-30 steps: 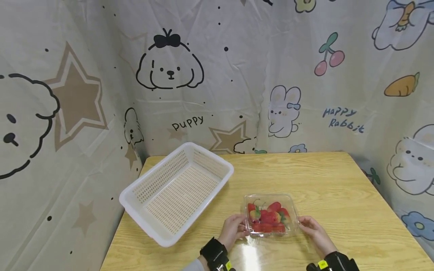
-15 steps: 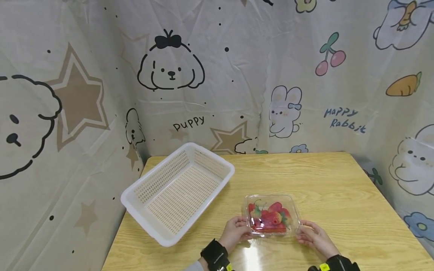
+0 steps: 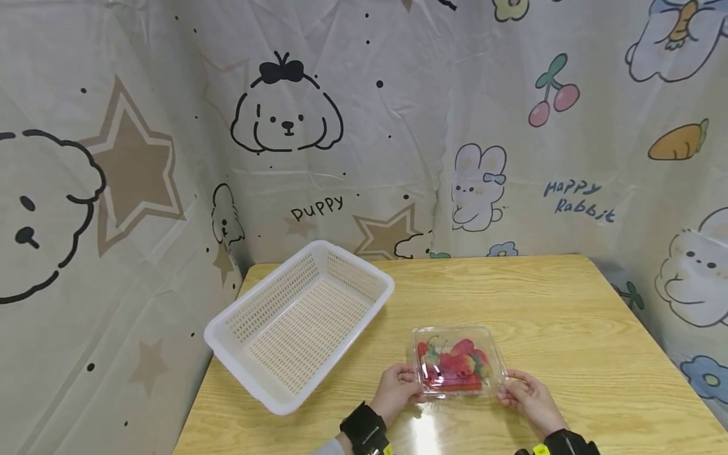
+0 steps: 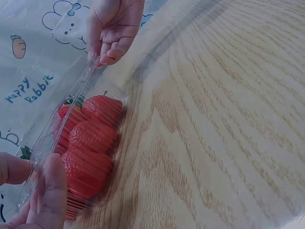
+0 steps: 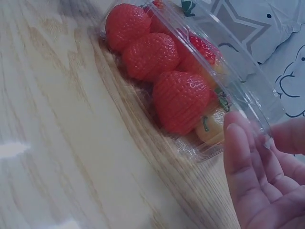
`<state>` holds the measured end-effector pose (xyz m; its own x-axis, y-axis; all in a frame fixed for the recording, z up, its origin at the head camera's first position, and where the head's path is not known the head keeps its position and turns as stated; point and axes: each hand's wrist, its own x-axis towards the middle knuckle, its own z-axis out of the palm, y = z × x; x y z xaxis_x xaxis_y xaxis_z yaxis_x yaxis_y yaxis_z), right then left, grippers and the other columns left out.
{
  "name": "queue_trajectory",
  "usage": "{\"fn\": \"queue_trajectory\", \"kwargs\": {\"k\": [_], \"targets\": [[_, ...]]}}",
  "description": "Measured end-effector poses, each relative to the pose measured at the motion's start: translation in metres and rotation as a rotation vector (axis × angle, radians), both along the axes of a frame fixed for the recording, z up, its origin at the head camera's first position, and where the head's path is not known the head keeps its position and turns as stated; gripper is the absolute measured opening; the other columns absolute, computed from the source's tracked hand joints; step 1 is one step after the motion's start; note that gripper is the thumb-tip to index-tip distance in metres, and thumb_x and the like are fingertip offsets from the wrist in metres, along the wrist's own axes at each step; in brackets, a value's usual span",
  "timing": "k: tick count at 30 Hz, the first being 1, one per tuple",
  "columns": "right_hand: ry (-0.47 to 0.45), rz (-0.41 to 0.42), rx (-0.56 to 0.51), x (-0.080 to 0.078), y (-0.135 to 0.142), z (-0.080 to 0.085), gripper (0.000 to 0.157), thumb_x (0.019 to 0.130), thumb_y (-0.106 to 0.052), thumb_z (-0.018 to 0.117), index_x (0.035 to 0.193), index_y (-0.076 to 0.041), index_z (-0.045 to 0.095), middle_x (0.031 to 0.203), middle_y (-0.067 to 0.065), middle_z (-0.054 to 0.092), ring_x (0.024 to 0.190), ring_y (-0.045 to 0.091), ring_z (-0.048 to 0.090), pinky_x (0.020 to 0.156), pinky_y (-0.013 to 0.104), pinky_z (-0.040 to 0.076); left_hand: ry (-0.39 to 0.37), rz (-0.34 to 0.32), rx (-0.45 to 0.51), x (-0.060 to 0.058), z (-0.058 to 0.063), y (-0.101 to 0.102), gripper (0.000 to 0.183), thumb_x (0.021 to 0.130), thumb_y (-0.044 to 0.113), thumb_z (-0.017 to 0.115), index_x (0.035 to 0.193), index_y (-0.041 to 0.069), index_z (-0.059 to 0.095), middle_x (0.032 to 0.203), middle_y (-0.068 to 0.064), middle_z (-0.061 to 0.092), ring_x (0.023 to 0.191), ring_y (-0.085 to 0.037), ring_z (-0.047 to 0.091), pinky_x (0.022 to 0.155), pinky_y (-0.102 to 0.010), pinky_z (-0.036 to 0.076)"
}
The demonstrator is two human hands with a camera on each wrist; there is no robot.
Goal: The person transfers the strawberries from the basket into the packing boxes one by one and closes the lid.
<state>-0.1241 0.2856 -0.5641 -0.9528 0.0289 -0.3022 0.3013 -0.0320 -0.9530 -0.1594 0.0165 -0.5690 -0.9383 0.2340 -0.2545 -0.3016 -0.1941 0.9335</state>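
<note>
A lidded clear plastic box (image 3: 455, 332) sits near the front of the table, with several red strawberries (image 3: 455, 365) inside. Some berries show green leaves and paler, yellowish patches. At the box's near left corner, my left hand (image 3: 396, 393) pinches the rim between thumb and fingers. My right hand (image 3: 529, 399) does the same at the near right corner. In the left wrist view, the strawberries (image 4: 90, 136) show through the ribbed side wall, under the rim. The right wrist view has my right hand (image 5: 267, 176) with its thumb over the rim and fingers beneath.
An empty white plastic basket (image 3: 307, 335) with slotted walls stands slantwise on the left of the wooden table (image 3: 512, 291). Behind and beside the table hangs a cartoon-printed curtain (image 3: 352, 126). Black straps (image 3: 364, 426) with cameras sit on both wrists.
The fingers of my right hand have come in under the box's corner, and my left fingers have closed further on its rim. The basket has stayed in place.
</note>
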Motion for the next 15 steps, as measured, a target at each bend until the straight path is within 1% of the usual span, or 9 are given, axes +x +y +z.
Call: {"fn": "queue_trajectory", "kwargs": {"k": [2, 4, 5, 7, 9, 11, 13, 15], "targets": [[0.003, 0.002, 0.005, -0.001, 0.000, 0.000, 0.047, 0.093, -0.005, 0.044, 0.130, 0.016, 0.024, 0.088, 0.008, 0.063, 0.076, 0.010, 0.062, 0.072, 0.026, 0.052, 0.003, -0.002, 0.006, 0.000, 0.001, 0.000, 0.033, 0.069, -0.016, 0.056, 0.101, -0.009, 0.049, 0.078, -0.005, 0.051, 0.055, -0.010, 0.055, 0.058, -0.026, 0.054], [0.006, 0.005, 0.022, -0.002, 0.000, 0.001, 0.047, 0.094, -0.006, 0.044, 0.130, 0.017, 0.025, 0.089, 0.009, 0.063, 0.077, 0.011, 0.062, 0.072, 0.026, 0.052, 0.011, -0.018, -0.003, -0.001, 0.002, -0.001, 0.032, 0.071, -0.015, 0.056, 0.102, -0.010, 0.049, 0.079, -0.007, 0.053, 0.057, -0.011, 0.056, 0.060, -0.028, 0.055], [0.005, 0.008, 0.038, -0.003, 0.000, 0.001, 0.047, 0.094, -0.007, 0.045, 0.130, 0.016, 0.026, 0.089, 0.009, 0.063, 0.077, 0.011, 0.062, 0.072, 0.027, 0.052, 0.021, -0.031, -0.027, -0.001, 0.003, -0.003, 0.033, 0.071, -0.013, 0.057, 0.103, -0.009, 0.049, 0.079, -0.007, 0.053, 0.058, -0.011, 0.057, 0.060, -0.030, 0.055], [-0.008, 0.019, 0.113, -0.003, 0.000, 0.003, 0.047, 0.095, -0.013, 0.047, 0.128, 0.016, 0.030, 0.089, 0.008, 0.063, 0.077, 0.012, 0.062, 0.070, 0.028, 0.053, 0.063, -0.083, -0.109, -0.002, 0.007, -0.009, 0.035, 0.074, -0.009, 0.059, 0.107, -0.009, 0.048, 0.080, -0.008, 0.055, 0.061, -0.013, 0.058, 0.061, -0.033, 0.055], [-0.015, 0.075, 0.218, -0.005, 0.002, 0.007, 0.047, 0.095, -0.017, 0.046, 0.127, 0.015, 0.033, 0.089, 0.009, 0.063, 0.078, 0.015, 0.062, 0.068, 0.030, 0.052, 0.146, -0.146, -0.250, -0.005, 0.014, -0.018, 0.038, 0.076, -0.001, 0.061, 0.111, -0.008, 0.047, 0.083, -0.008, 0.056, 0.064, -0.014, 0.058, 0.060, -0.033, 0.054], [-0.014, 0.146, 0.346, -0.008, 0.005, 0.015, 0.046, 0.096, -0.018, 0.045, 0.127, 0.014, 0.035, 0.092, 0.012, 0.062, 0.080, 0.021, 0.061, 0.067, 0.032, 0.050, 0.266, -0.203, -0.403, -0.010, 0.026, -0.031, 0.040, 0.079, 0.005, 0.062, 0.114, -0.008, 0.047, 0.086, -0.010, 0.056, 0.069, -0.016, 0.057, 0.059, -0.031, 0.051], [0.026, 0.222, 0.502, -0.014, 0.011, 0.027, 0.046, 0.097, -0.020, 0.044, 0.127, 0.013, 0.036, 0.098, 0.019, 0.060, 0.085, 0.027, 0.059, 0.067, 0.035, 0.049, 0.399, -0.240, -0.534, -0.016, 0.043, -0.046, 0.041, 0.081, 0.008, 0.062, 0.115, -0.008, 0.048, 0.092, -0.012, 0.056, 0.075, -0.020, 0.056, 0.063, -0.031, 0.050], [0.094, 0.278, 0.660, -0.023, 0.017, 0.044, 0.048, 0.097, -0.024, 0.042, 0.129, 0.011, 0.035, 0.106, 0.027, 0.056, 0.091, 0.037, 0.057, 0.070, 0.041, 0.049, 0.521, -0.251, -0.660, -0.022, 0.068, -0.063, 0.042, 0.083, 0.011, 0.061, 0.118, -0.008, 0.048, 0.100, -0.015, 0.056, 0.085, -0.026, 0.057, 0.072, -0.034, 0.049]]}}
